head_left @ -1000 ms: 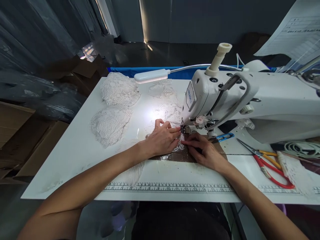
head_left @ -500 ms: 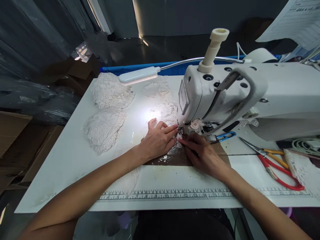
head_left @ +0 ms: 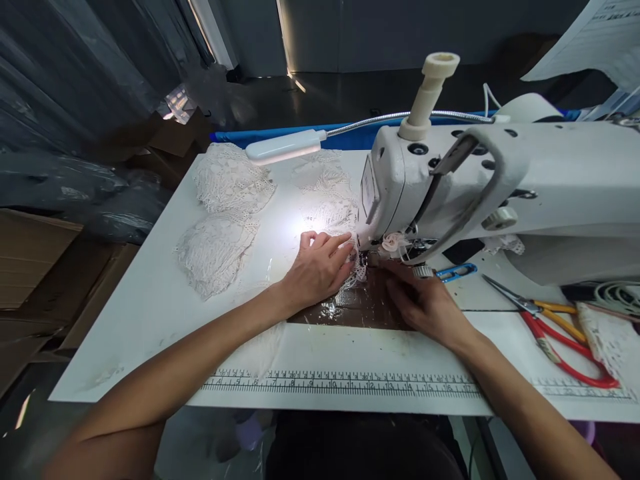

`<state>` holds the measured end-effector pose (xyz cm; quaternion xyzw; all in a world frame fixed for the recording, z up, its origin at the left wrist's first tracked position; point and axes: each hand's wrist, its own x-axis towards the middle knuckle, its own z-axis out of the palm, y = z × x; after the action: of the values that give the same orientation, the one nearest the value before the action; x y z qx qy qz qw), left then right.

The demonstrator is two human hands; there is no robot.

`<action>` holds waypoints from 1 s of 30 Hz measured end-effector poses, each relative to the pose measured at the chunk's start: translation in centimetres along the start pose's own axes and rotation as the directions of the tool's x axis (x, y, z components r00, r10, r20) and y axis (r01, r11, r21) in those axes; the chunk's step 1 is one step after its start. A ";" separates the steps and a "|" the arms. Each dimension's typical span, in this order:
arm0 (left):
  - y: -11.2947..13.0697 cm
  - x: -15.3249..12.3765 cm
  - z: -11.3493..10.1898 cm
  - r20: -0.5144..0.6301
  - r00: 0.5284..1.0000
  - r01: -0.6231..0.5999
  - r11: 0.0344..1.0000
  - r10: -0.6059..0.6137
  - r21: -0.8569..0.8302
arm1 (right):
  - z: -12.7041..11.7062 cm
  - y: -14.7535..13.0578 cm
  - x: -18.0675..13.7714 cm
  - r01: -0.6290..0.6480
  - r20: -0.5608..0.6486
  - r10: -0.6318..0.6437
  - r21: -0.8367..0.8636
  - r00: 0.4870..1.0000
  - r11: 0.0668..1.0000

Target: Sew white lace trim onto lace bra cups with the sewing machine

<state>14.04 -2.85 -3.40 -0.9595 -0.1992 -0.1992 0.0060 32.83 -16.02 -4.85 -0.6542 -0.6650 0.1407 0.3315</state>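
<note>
A strip of white lace lies under the needle area of a white sewing machine. My left hand rests on the lace just left of the presser foot, palm down, with its fingers stretched out and apart. To the right of the foot is my right hand, reaching in under the machine head. Its fingertips are hidden behind the head's lower parts, so what they touch does not show. A brown taped patch covers the tabletop beneath both hands.
Two piles of white lace sit at the left of the table. A lamp lights the sewing spot. Red-handled scissors, yellow-handled scissors and a blue tool lie at right. A printed ruler runs along the front edge.
My right hand's fingers have drawn back from the lace edge, up and right toward the presser foot. My left hand stays on the lace. The whole view has shifted slightly.
</note>
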 end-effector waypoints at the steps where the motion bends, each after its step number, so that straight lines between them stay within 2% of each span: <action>1: -0.2 0.0 0.0 -0.023 1.000 -0.020 1.000 0.020 -0.012 | -0.3 0.1 0.0 -0.025 -0.016 0.025 0.018 1.000 1.000; 4: -0.5 0.1 0.0 -0.065 0.993 -0.105 0.993 0.101 -0.062 | -1.0 0.3 0.3 -0.038 -0.056 0.041 0.051 0.998 0.998; 7: -0.4 0.0 0.2 -0.055 0.980 -0.199 0.972 0.193 -0.129 | -2.2 0.5 0.6 0.001 -0.086 -0.001 0.003 0.996 1.000; 11: 0.0 -0.3 0.3 -0.039 0.961 -0.275 0.940 0.273 -0.202 | -5.1 2.2 0.0 0.061 -0.071 -0.078 -0.212 0.994 0.975; 14: -0.1 -0.5 0.1 -0.028 0.949 -0.313 0.920 0.315 -0.236 | -6.9 4.3 -1.2 0.104 0.042 -0.095 -0.382 0.995 0.918; 18: -0.8 -0.8 0.1 0.030 0.916 -0.373 0.876 0.401 -0.307 | -7.1 6.2 -2.7 0.175 0.141 -0.122 -0.475 0.983 0.862; 22: -1.8 -1.1 0.3 0.042 0.900 -0.401 0.861 0.435 -0.313 | -6.2 6.5 -2.7 0.169 0.106 -0.133 -0.536 0.986 0.827; 24: -2.2 -1.0 0.4 0.046 0.895 -0.399 0.844 0.443 -0.357 | -5.9 6.1 -2.4 0.138 0.062 -0.124 -0.526 0.990 0.839; 27: -2.6 -0.5 0.4 0.034 0.907 -0.349 0.793 0.420 -0.499 | -5.3 4.7 -2.1 0.150 0.037 -0.148 -0.414 0.988 0.898; 30: -2.4 0.0 0.3 0.023 0.963 -0.196 0.759 0.268 -0.621 | -4.0 2.7 -2.4 0.152 0.027 -0.150 -0.211 0.988 0.965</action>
<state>13.28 -0.63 -3.86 -0.9358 -0.0034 -0.1974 -0.2922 37.20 -19.02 -4.18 -0.6326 -0.7260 0.0466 0.2656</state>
